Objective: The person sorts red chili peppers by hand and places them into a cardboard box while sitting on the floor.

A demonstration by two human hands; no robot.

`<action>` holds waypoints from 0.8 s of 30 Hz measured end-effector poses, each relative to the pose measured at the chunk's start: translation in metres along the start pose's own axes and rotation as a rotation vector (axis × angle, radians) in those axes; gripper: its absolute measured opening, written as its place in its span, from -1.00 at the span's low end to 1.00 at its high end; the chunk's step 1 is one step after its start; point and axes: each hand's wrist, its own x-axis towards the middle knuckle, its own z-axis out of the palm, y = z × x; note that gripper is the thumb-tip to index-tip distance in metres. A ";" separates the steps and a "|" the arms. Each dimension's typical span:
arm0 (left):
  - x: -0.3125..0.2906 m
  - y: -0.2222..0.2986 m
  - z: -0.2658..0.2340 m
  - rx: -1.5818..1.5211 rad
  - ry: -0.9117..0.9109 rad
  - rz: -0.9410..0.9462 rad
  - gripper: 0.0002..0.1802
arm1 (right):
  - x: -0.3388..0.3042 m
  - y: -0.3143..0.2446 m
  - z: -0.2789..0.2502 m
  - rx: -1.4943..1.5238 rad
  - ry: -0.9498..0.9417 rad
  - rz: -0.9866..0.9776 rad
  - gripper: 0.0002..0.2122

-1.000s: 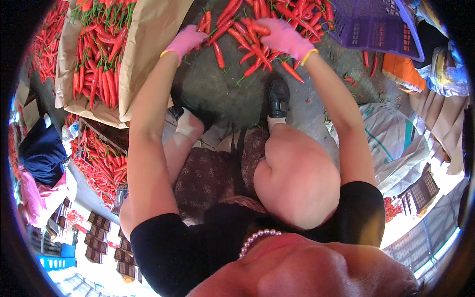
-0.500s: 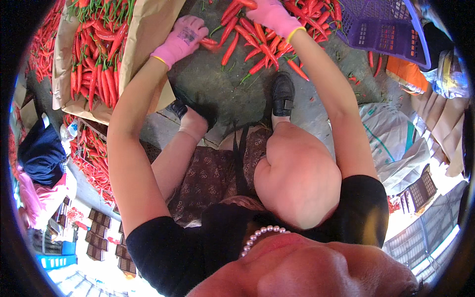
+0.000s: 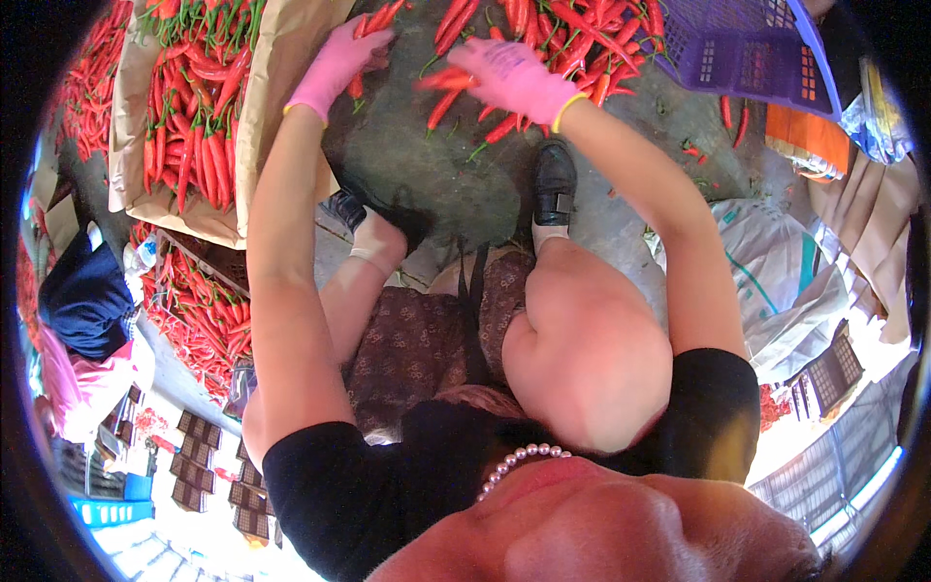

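Both my hands wear pink gloves with yellow cuffs. My left hand (image 3: 335,73) is closed round a few red chili peppers (image 3: 384,17), whose ends stick out above and below the fingers; it is beside the paper-lined box. At the near left edge of a loose chili pile (image 3: 587,39) on the floor is my right hand (image 3: 509,76), palm down with fingers curled. Blurred red chilies (image 3: 446,80) show at its fingertips and seem gripped there. Inside the box (image 3: 276,107), red chilies (image 3: 194,145) lie in rows with green stems at the far end.
A purple plastic basket (image 3: 824,73) tilts at the far right. A white sack (image 3: 761,281) lies to the right of my knee. Another crate of chilies (image 3: 199,310) stands at the left, and more chilies (image 3: 87,97) lie beyond the box. My black shoes (image 3: 554,184) rest on the dark floor.
My right hand has come nearer and to the left, from the far part of the pile to its near left edge. My left hand has moved slightly left and turned, with chilies in its grip.
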 end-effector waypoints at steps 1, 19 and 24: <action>0.002 0.004 0.006 0.145 0.033 -0.006 -0.37 | 0.000 0.003 -0.011 0.130 0.049 0.139 -0.68; -0.057 -0.023 0.046 0.052 0.530 0.099 -0.66 | 0.089 0.045 0.010 -0.214 0.264 -0.213 -0.74; -0.075 -0.037 0.045 -0.100 0.452 0.015 -0.71 | 0.105 0.035 0.028 -0.399 0.045 -0.225 -0.75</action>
